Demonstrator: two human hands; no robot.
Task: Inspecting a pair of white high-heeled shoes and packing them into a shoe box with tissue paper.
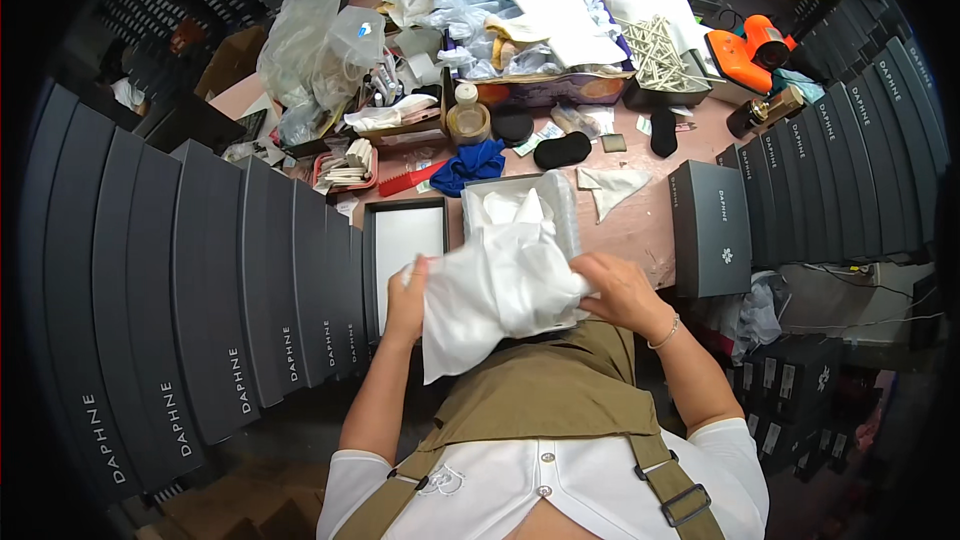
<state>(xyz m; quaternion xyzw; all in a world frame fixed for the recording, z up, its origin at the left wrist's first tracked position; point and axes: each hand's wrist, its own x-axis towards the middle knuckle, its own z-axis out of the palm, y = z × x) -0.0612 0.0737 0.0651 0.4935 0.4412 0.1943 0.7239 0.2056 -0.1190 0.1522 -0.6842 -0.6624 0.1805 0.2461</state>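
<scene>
My left hand [405, 302] pinches the left edge of a thin white wrapping [465, 290], whose loose part hangs flat. At its right end my right hand [622, 292] is closed on a bulging part of the same wrapping. What lies inside is covered, and I cannot tell whether it is paper or cloth. Beneath and behind it an open shoebox [570, 215] shows more white wrapping and clear plastic along its right side. Just beyond my left hand lies a dark box lid [447, 225], its white inside facing up.
Tall rows of dark shoeboxes stand at the left [210, 280] and right [840, 170]. One shoebox [715, 230] sits at the table's right edge. Behind are a blue cloth [470, 168], a red comb [405, 180], black pads [562, 149], a jar [468, 122] and a box of white sticks [660, 55].
</scene>
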